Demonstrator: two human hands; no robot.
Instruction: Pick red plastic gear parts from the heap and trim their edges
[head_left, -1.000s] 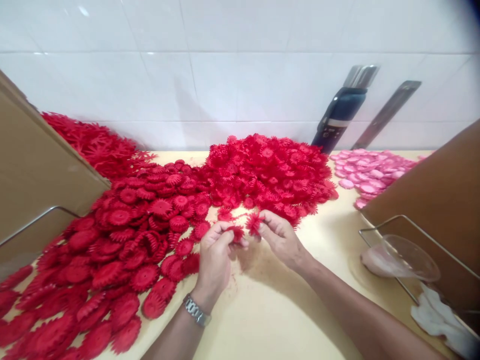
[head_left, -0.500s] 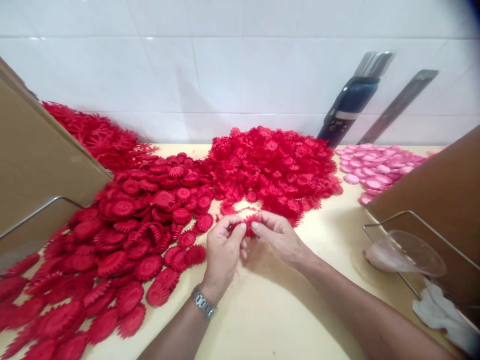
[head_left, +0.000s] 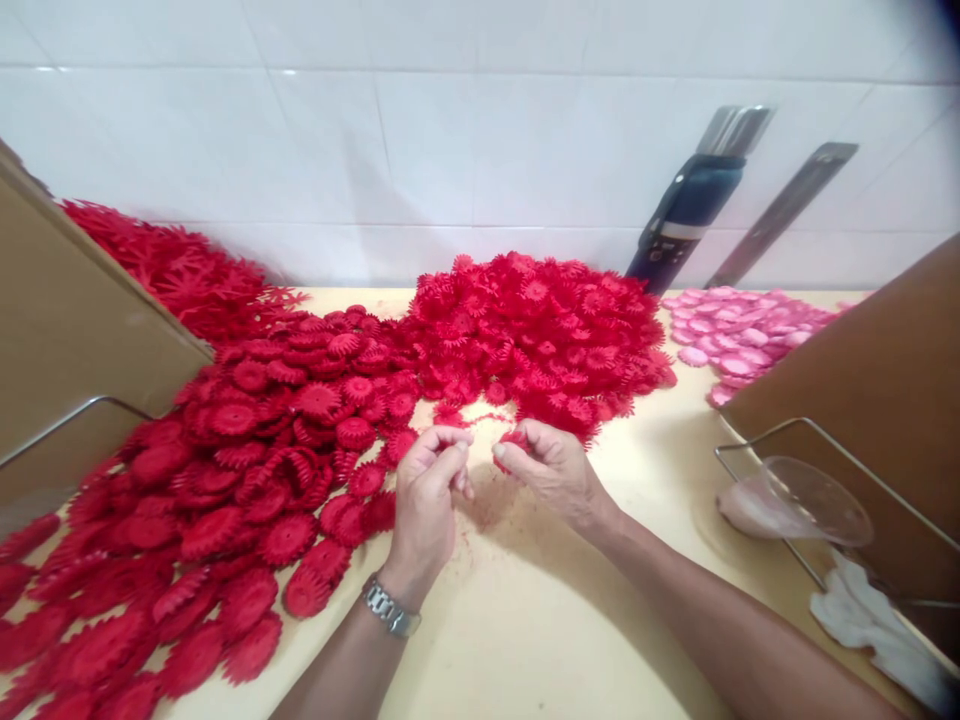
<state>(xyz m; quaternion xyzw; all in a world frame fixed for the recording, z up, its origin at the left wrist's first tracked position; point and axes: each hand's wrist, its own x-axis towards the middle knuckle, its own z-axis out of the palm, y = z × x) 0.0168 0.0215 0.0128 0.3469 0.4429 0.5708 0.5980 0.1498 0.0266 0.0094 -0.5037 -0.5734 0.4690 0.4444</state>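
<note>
My right hand pinches a small red flower-shaped piece between thumb and fingers, just above the table. To its left, a short gap away, my left hand has its thumb and forefinger pressed together; anything between them is too small to make out. A wristwatch is on the left wrist. Beyond both hands rises a heap of red fringed flower pieces. Larger, thicker red discs with toothed edges spread over the table to the left, close beside my left hand.
Cardboard panels flank the space, left and right. Pink discs lie at the back right. A dark blue bottle and a metal strip are by the tiled wall. A clear plastic cup sits in a wire holder near crumpled tissue.
My hands have come apart, the left one moving leftward. The red piece they both held stays in my right hand. The view has shifted slightly.
</note>
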